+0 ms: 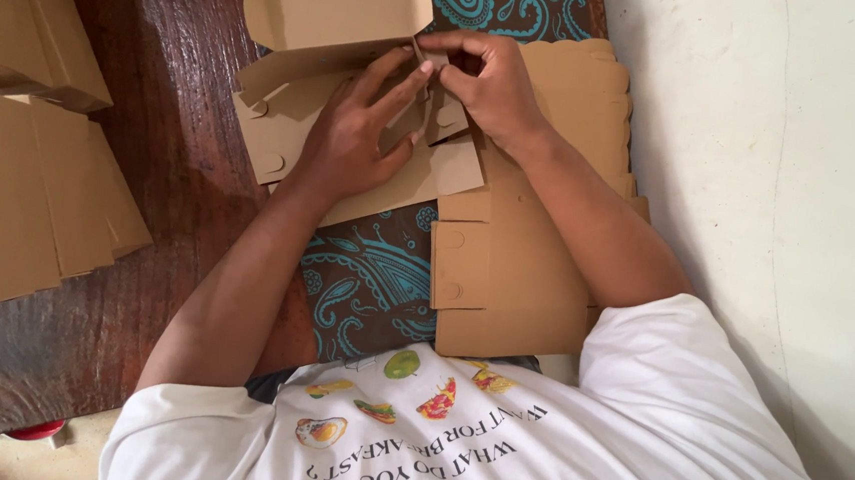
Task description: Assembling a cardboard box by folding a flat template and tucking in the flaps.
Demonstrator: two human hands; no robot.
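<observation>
A half-folded brown cardboard box (343,9) lies at the top centre, with one wall raised and its flaps spread. My left hand (354,140) lies spread on the box's flat panel and presses it down, its fingertips reaching up to the fold. My right hand (489,84) pinches a small tab (430,62) of the same box between thumb and fingers. Both hands meet at that tab. My right forearm rests across a stack of flat cardboard blanks (524,287).
Several folded brown boxes (29,202) stand at the left on a dark wooden surface (181,103), with more at the top left (31,22). A brown cloth with a teal pattern (375,276) lies under the work. A pale floor (782,195) runs along the right.
</observation>
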